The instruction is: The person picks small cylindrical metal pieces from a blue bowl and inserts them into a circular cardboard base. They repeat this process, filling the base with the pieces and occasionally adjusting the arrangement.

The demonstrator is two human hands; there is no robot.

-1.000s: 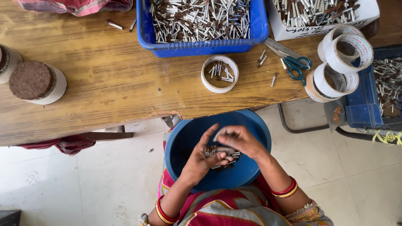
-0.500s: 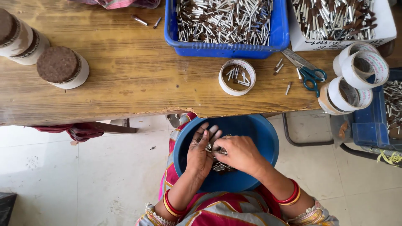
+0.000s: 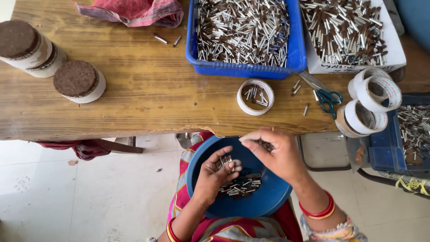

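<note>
A round blue bowl (image 3: 264, 201) rests on my lap below the table edge, with a heap of small brown-and-silver sticks (image 3: 242, 186) in it. My left hand (image 3: 216, 175) is cupped over the bowl and holds a small bundle of those sticks against its fingers. My right hand (image 3: 274, 153) hovers above the bowl's far rim, its fingers pinched on a few sticks.
A wooden table (image 3: 148, 89) carries a blue crate (image 3: 244, 33) and a white tray (image 3: 354, 33) full of sticks, a tape ring (image 3: 255, 97) holding a few, blue-handled scissors (image 3: 324, 94), tape rolls (image 3: 371, 101), round bundled discs (image 3: 78, 81) and a red cloth (image 3: 134, 11).
My right hand has lifted off the left hand and moved up toward the table edge with a few sticks. The left hand stays cupped over the bowl. The view has shifted.
</note>
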